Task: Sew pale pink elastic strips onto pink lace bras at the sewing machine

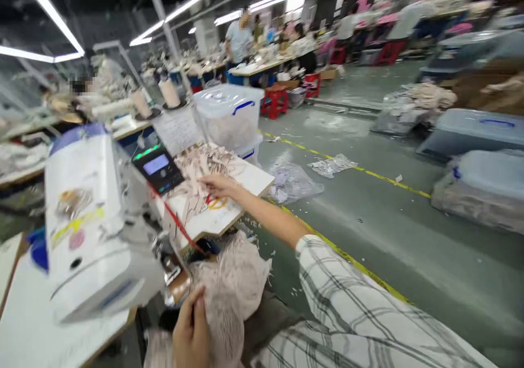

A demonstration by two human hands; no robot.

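Closest to the camera, a plaid sleeve (347, 302) fills the lower right, and beside it, at bottom centre, lies gathered pale pink fabric (225, 302). The left hand (190, 324) pinches this fabric between thumb and fingers at its left side, just in front of the needle end of a white sewing machine (90, 220). The fabric looks light, limp and rather sheer, so it would likely fold and slide easily and might snag; a flat pinch near an edge should suit it better than a fistful.

The hands are well apart. The right hand (219, 185) reaches to the middle of the frame, its fingers over a heap of pink strips (204, 158) on a white board (256, 179). The picture is smeared there, so I cannot tell whether the fingers have closed on a strip. The strips seem soft and thin, probably easiest to take by a loose end.

Just beside the right hand lies a yellow loop (218, 203). Left of the heap is a lit control panel (158, 166); behind it, a written sheet (178, 130) and a clear bin (229, 111). Farther off, at upper centre, a co-worker (238, 40) stands by a table.
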